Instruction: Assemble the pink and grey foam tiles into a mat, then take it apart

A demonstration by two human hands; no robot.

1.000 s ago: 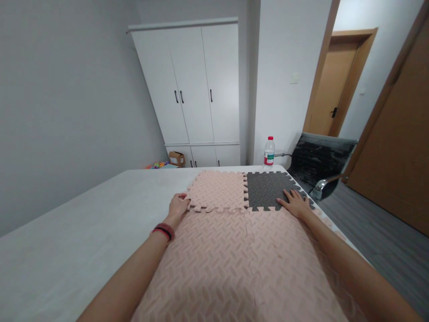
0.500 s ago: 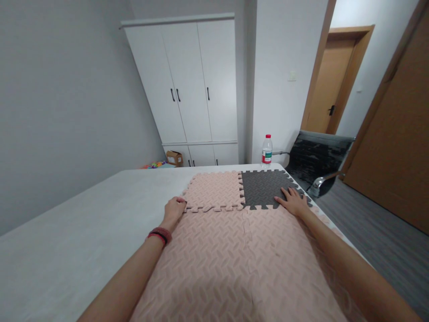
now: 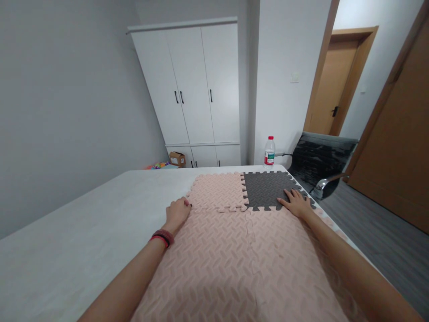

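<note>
Pink foam mat tiles with a raised tread pattern lie on the white table. At the far end is a pink foam mat tile (image 3: 217,190), with a dark grey foam mat tile (image 3: 268,190) to its right. My left hand (image 3: 177,213) is closed, its curled fingers at the left end of the seam between the far pink tile and the near pink mat (image 3: 214,250). My right hand (image 3: 295,203) rests with spread fingers on the near right part of the grey tile. Small dark gaps show along the seam's right part.
The white table (image 3: 110,214) stretches out to the left. A plastic bottle with a red cap (image 3: 269,152) stands at the far edge. Beyond are a black chair (image 3: 321,156), a white cabinet (image 3: 201,89) and a cardboard box (image 3: 177,158).
The seam's left part has closed up, where a dark gap showed before. My left hand has shifted slightly along the corner; my right hand stays on the grey tile.
</note>
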